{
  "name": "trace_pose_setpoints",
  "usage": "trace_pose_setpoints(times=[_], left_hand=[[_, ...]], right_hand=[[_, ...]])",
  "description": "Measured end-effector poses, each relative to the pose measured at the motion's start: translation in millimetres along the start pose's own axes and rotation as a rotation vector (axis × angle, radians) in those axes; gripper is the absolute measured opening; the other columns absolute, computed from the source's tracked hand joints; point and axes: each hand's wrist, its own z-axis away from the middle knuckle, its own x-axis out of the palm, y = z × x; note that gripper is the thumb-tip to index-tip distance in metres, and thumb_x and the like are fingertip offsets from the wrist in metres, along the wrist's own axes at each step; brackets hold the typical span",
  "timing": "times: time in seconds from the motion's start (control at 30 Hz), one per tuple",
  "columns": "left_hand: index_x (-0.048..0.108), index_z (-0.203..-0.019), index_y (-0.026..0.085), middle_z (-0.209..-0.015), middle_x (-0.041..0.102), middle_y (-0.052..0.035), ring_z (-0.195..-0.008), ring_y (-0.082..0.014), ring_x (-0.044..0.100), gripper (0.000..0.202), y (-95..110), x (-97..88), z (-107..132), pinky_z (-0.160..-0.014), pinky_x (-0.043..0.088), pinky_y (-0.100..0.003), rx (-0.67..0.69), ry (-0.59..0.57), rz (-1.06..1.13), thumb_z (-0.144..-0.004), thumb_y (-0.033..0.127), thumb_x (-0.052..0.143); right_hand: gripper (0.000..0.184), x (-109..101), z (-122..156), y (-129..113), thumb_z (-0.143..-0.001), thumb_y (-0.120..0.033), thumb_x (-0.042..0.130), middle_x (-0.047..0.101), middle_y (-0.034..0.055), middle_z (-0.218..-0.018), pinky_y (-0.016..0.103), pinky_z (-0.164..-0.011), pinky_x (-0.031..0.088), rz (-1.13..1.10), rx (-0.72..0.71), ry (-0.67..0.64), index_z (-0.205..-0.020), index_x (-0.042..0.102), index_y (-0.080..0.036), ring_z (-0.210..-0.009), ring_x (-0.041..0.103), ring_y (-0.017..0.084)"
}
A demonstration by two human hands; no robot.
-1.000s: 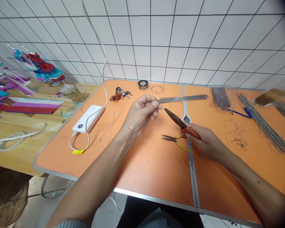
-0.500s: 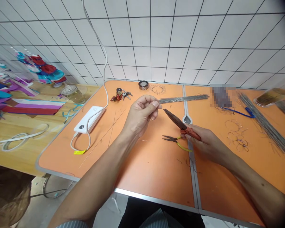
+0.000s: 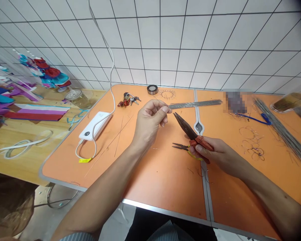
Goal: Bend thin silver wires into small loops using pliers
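My left hand is closed in a pinch, thumb against forefinger, on what looks like a thin wire, mostly hidden by the fingers. Just beyond the fingertips lies a bundle of straight metal wires. My right hand grips long-nose pliers with red handles. Their handles are spread and the dark jaws slightly parted, with the tips close to the left fingertips but apart from them. Under the right hand lie smaller pliers with yellow handles, partly covered.
On the orange table are a white power bank with a cable, keys, a tape roll, wire rings and a larger wire bundle. A glass jar and coloured strips occupy the wooden table at left.
The red pliers' handles have spread apart in my right hand and the jaws have opened a little. My left hand keeps its pinch, almost unmoved.
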Motion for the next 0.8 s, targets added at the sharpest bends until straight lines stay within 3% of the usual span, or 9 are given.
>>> trace_pose_setpoints(times=[0.43,0.63,0.8], left_hand=[[0.071,-0.088,0.021,-0.087,0.079,-0.0022,-0.057,-0.0074,0.056,0.022,-4.1,6.3,6.2,-0.05,0.044,-0.021,0.104,0.064,-0.066,-0.089,0.038,0.086],[0.074,-0.091,0.021,-0.091,0.079,-0.0024,-0.058,-0.0075,0.056,0.018,-7.3,6.2,7.9,-0.05,0.044,-0.022,0.122,0.072,-0.057,-0.092,0.035,0.085],[0.075,-0.09,0.021,-0.091,0.079,-0.0027,-0.058,-0.0076,0.055,0.018,-7.8,6.8,8.7,-0.051,0.043,-0.022,0.132,0.07,-0.051,-0.092,0.036,0.086]], right_hand=[[0.055,4.1,1.2,1.6,-0.107,-0.065,0.065,0.063,0.0057,-0.101,0.03,-0.057,0.042,-0.148,0.069,-0.051,-0.14,0.062,-0.021,-0.071,0.052,0.015],[0.051,5.6,2.7,0.8,-0.107,-0.064,0.066,0.064,0.0062,-0.1,0.029,-0.057,0.044,-0.175,0.052,-0.066,-0.132,0.066,-0.02,-0.072,0.054,0.015],[0.047,6.9,-0.5,0.6,-0.106,-0.065,0.066,0.064,0.0084,-0.101,0.029,-0.054,0.044,-0.189,0.03,-0.077,-0.102,0.071,-0.018,-0.072,0.054,0.014]])
